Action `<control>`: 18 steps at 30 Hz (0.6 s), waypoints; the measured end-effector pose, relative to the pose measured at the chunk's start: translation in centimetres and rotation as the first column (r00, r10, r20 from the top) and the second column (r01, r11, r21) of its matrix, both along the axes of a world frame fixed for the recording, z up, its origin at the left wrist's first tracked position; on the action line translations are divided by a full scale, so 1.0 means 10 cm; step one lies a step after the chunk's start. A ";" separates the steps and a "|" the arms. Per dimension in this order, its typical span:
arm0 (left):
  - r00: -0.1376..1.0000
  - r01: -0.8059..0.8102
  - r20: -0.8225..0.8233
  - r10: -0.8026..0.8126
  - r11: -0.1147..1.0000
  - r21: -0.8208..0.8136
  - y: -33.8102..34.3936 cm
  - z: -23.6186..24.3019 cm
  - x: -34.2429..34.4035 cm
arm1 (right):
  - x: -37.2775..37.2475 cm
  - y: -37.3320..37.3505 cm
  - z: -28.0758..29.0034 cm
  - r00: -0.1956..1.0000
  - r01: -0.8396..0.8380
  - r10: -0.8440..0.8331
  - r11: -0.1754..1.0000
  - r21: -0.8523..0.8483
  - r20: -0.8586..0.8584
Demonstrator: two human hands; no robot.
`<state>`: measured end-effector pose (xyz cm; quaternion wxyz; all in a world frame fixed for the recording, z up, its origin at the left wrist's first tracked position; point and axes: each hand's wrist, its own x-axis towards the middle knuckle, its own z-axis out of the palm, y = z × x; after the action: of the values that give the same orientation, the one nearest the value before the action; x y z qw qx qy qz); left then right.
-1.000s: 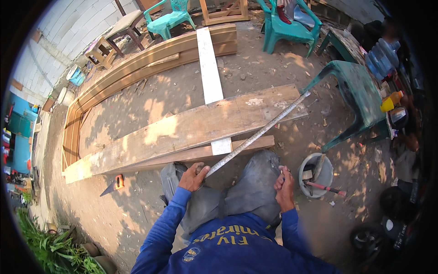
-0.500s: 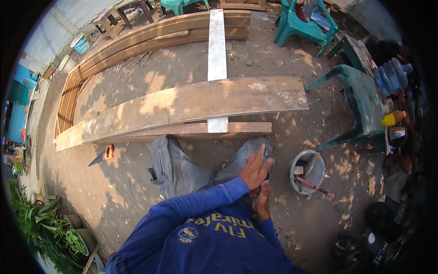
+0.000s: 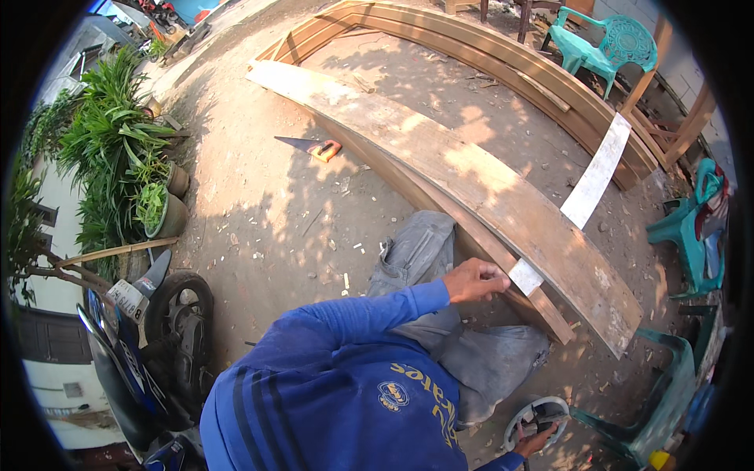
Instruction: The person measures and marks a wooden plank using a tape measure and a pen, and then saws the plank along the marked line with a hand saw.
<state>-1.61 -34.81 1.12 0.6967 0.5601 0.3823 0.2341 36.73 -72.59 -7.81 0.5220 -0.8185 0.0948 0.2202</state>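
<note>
My left hand (image 3: 475, 280) is closed, fingers curled together, beside the near end of a white strip (image 3: 597, 173). Whether anything small sits between its fingertips is hidden. The strip passes beneath a wide weathered plank (image 3: 440, 165) and over a long wooden beam (image 3: 428, 188) at my knees. Low on the right, my right hand (image 3: 536, 441) reaches over the near side of a pale bucket (image 3: 559, 407), its fingers stretched out among the things inside. Those contents are too small to make out.
Long brown timbers (image 3: 471, 51) form a frame beyond the plank. A handsaw (image 3: 323, 150) with an orange handle lies on the ground. Green plastic chairs (image 3: 656, 392) stand on the right. A motorbike (image 3: 177, 330) and potted plants (image 3: 165, 212) are at the left.
My view has turned toward the right. My hands, together before, have parted: the left has moved to the strip's end, the right down to the bucket.
</note>
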 end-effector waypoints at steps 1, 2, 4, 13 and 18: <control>0.967 -0.248 -0.060 0.248 0.969 -0.005 0.21 -0.09 -0.39 | 0.08 0.06 0.01 1.000 0.017 -0.017 1.000 -0.012 -0.009; 0.881 -0.463 -0.115 0.459 0.886 -0.003 0.40 -0.23 -0.76 | 0.13 0.09 0.01 0.999 0.040 -0.041 0.999 -0.030 -0.027; 0.655 -0.751 -0.114 0.747 0.661 0.016 0.86 -0.71 -1.38 | 0.30 0.29 0.00 0.998 0.066 -0.066 0.996 -0.054 0.010; 0.129 -0.710 -0.683 0.719 0.548 0.442 1.76 -2.90 -3.63 | -0.18 0.79 -0.45 0.504 -0.114 0.729 0.588 -0.801 0.463; 0.081 -0.576 -0.816 0.572 0.695 0.430 2.41 -3.38 -4.34 | -0.62 1.34 -0.25 0.495 -0.129 0.792 0.473 -0.871 0.357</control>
<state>-45.05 -10.69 -32.65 0.2098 0.3909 0.8863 0.1331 30.51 -59.20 -10.26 0.0287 -0.9544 -0.2943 -0.0414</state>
